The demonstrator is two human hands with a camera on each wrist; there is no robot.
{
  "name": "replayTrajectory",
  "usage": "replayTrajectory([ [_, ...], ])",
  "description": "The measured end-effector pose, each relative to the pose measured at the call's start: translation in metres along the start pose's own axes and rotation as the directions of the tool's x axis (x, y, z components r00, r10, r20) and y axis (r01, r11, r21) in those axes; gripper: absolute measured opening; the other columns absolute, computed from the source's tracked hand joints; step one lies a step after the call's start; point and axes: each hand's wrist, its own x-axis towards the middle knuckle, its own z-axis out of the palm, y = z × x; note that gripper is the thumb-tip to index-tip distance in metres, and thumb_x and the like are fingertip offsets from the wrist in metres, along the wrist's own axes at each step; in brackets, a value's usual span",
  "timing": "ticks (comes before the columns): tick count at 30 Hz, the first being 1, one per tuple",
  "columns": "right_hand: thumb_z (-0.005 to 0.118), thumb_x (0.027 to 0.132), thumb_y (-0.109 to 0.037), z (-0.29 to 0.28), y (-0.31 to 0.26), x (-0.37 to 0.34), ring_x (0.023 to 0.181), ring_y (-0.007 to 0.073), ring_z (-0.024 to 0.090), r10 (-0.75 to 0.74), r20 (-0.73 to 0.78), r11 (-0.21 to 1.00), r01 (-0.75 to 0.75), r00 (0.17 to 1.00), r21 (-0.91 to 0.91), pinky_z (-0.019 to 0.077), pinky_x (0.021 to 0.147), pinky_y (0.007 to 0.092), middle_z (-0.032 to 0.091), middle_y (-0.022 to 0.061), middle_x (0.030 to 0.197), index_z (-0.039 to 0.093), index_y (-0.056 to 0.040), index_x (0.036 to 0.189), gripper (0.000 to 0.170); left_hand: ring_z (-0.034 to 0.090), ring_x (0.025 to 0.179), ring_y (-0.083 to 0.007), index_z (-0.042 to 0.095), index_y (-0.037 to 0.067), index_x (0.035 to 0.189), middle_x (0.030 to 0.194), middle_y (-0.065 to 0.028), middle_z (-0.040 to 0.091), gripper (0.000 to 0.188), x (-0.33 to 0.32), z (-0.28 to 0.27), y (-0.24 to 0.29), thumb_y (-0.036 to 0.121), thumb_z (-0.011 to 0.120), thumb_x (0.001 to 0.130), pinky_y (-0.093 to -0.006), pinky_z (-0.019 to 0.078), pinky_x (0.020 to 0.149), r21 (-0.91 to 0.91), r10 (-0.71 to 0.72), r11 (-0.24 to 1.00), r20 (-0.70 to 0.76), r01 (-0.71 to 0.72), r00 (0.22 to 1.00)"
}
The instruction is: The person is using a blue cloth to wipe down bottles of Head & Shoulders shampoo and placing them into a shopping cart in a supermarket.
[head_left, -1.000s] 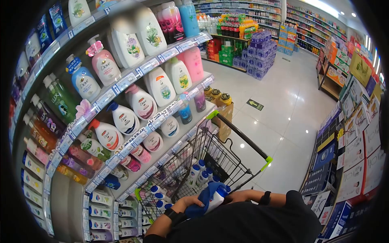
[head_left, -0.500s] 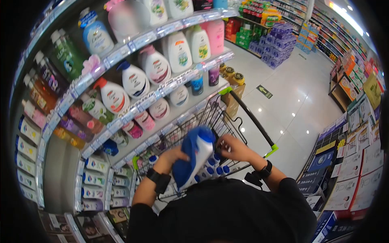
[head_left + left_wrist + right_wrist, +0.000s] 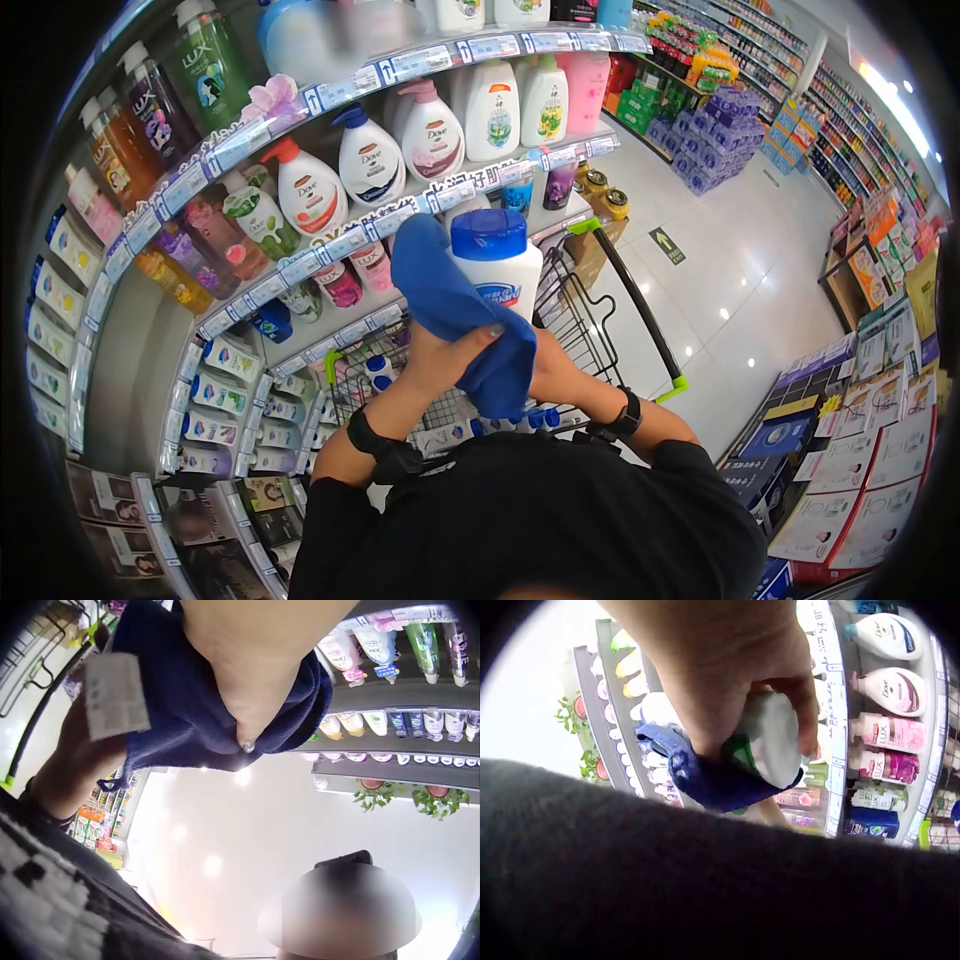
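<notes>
A white bottle with a blue cap (image 3: 488,232) is held upright in front of the chest, a blue cloth (image 3: 430,280) draped against its left side and lower front. My left hand (image 3: 450,352) grips the cloth, thumb across it; in the left wrist view the thumb presses into the cloth (image 3: 172,712). My right hand (image 3: 556,370) is at the bottle's lower right. In the right wrist view its fingers curl round the bottle's white base (image 3: 776,739), with the cloth (image 3: 720,784) beneath. The cloth hides the bottle's lower part in the head view.
Below the hands is a wire shopping cart with a black and green handle (image 3: 640,305), holding several blue-capped bottles (image 3: 380,370). Shelves of pump bottles (image 3: 372,165) stand on the left. Stacked boxes (image 3: 870,440) line the right, with tiled floor (image 3: 740,310) between.
The bottle and cloth have risen from low over the cart to chest front, cap now upright. My right hand, apart from the bottle half a second ago, now grips it. The view has shifted.
</notes>
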Motion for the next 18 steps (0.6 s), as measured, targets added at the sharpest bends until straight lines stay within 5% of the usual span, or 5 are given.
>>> replayTrajectory([
  [7, 0.065, 0.073, -0.015, -0.008, 0.007, 0.002, 0.092, 0.0165, 0.058, 0.111, -0.222, 0.987, -0.081, 0.969, 0.141, 0.0443, 0.08, 0.0294, 0.061, 0.0115, 0.099, 0.05, -0.0006, 0.112, 0.044, 0.054, 0.093, -0.023, 0.053, 0.002, 0.102, 0.098, -0.0124, 0.057, 0.026, -0.014, -0.005, -0.039, 0.024, 0.051, 0.088, -0.0332, 0.0425, 0.081, 0.381, 0.006, 0.924, 0.078, -0.035, 0.997],
  [9, 0.063, 0.073, -0.014, -0.013, 0.002, 0.001, 0.09, 0.0161, 0.058, 0.063, -0.287, 0.993, -0.03, 0.956, 0.117, 0.0444, 0.079, 0.0295, 0.061, 0.0113, 0.098, 0.051, 0.0002, 0.109, 0.04, 0.051, 0.103, -0.0261, 0.051, 0.002, 0.107, 0.107, -0.0153, 0.053, 0.03, -0.019, -0.007, -0.051, 0.026, 0.046, 0.09, -0.0354, 0.0383, 0.089, 0.413, -0.115, 0.91, 0.143, 0.046, 0.983],
  [12, 0.065, 0.069, -0.017, -0.02, 0.009, -0.001, 0.087, 0.0191, 0.061, -0.074, -0.376, 0.997, 0.063, 0.924, -0.042, 0.0462, 0.076, 0.0309, 0.062, 0.0132, 0.094, 0.052, 0.0012, 0.107, 0.043, 0.046, 0.11, -0.0262, 0.05, 0.002, 0.112, 0.114, -0.0161, 0.051, 0.032, -0.008, -0.011, -0.055, 0.026, 0.045, 0.091, -0.0363, 0.0339, 0.095, 0.478, -0.036, 0.872, 0.275, -0.104, 0.961],
  [15, 0.067, 0.066, -0.019, -0.021, -0.004, -0.006, 0.084, 0.0206, 0.062, -0.12, -0.429, 0.985, 0.054, 0.895, -0.163, 0.0473, 0.074, 0.0307, 0.063, 0.0131, 0.092, 0.052, 0.0009, 0.106, 0.047, 0.042, 0.116, -0.023, 0.038, 0.001, 0.125, 0.123, -0.0126, 0.047, 0.045, 0.0, -0.017, -0.062, 0.031, 0.042, 0.092, -0.0359, 0.031, 0.099, 0.408, -0.267, 0.904, 0.299, 0.13, 0.916],
  [18, 0.07, 0.063, -0.022, -0.022, -0.003, -0.011, 0.081, 0.0225, 0.064, -0.162, -0.408, 0.977, 0.089, 0.899, -0.192, 0.0488, 0.072, 0.0316, 0.064, 0.0129, 0.091, 0.054, 0.0004, 0.102, 0.048, 0.04, 0.117, -0.0211, 0.034, 0.002, 0.129, 0.127, -0.0106, 0.043, 0.049, 0.012, -0.024, -0.077, 0.035, 0.037, 0.093, -0.0351, 0.0314, 0.1, -0.149, -0.5, 0.718, 0.569, 0.68, 0.653],
])
